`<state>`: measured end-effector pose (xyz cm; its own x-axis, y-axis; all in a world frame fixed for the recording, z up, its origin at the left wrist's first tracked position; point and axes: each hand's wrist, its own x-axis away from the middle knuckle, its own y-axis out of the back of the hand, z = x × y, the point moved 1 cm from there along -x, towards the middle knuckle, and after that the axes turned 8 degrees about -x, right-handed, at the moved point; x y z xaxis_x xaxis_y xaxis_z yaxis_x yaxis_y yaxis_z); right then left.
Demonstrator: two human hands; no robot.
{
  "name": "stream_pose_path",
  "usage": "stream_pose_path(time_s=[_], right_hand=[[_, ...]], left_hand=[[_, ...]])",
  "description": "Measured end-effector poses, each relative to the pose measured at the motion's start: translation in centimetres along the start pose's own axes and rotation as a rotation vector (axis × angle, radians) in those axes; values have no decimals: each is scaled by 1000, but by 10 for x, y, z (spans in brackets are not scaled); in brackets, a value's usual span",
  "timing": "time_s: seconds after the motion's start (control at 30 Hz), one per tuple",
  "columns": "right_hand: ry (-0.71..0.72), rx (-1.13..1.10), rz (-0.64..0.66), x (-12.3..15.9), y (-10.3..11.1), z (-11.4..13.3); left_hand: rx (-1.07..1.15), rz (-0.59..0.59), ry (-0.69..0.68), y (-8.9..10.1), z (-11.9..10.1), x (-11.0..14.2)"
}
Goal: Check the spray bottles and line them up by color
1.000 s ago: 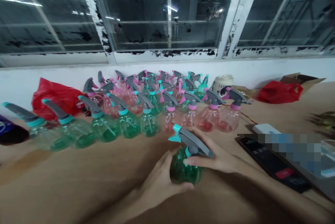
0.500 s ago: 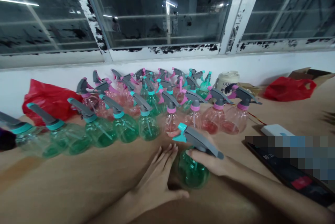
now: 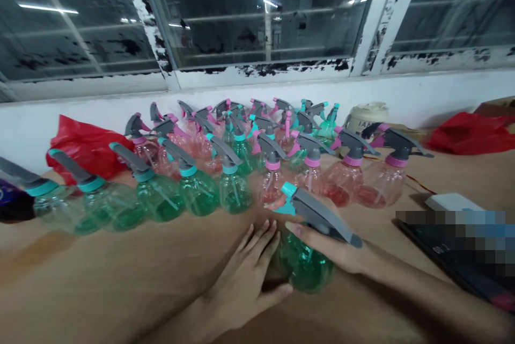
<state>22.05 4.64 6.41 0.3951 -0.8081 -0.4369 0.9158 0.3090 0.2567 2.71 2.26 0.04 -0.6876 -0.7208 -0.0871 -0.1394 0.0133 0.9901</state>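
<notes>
A green spray bottle [image 3: 308, 266] with a grey and turquoise trigger head stands in front of me, trigger pointing away to the left. My right hand [image 3: 328, 236] is wrapped round its neck, just under the spray head. Beside the bottle's left side, my left hand [image 3: 255, 269] lies flat on the wooden table [image 3: 161, 274] with fingers stretched and thumb apart, holding nothing. Beyond my hands runs a front row of spray bottles: green ones like this green bottle [image 3: 235, 196] on the left, pink ones like this pink bottle [image 3: 346, 180] on the right.
Several more pink and green spray bottles crowd behind the front row. Red plastic bags [image 3: 86, 143] lie at far left and far right. A phone [image 3: 442, 253] and a white box [image 3: 454, 202] are at right, with a pale tub [image 3: 368, 117] near the wall. A dark bottle [image 3: 14, 202] lies far left.
The view has shifted slightly, so most things sit a little further right. My right hand keeps its hold on the green spray bottle, and my left hand stays flat beside it.
</notes>
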Motion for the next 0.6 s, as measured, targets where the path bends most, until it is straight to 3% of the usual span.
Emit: stream_pose_path(time_s=[0.43,0.6], right_hand=[[41,20,-107,-3,-2,11],[51,-46,-91,-4,-1,9]], left_hand=[[-11,-28,-1,0,1,-2],[-25,-50,-4,-1,2,-2]])
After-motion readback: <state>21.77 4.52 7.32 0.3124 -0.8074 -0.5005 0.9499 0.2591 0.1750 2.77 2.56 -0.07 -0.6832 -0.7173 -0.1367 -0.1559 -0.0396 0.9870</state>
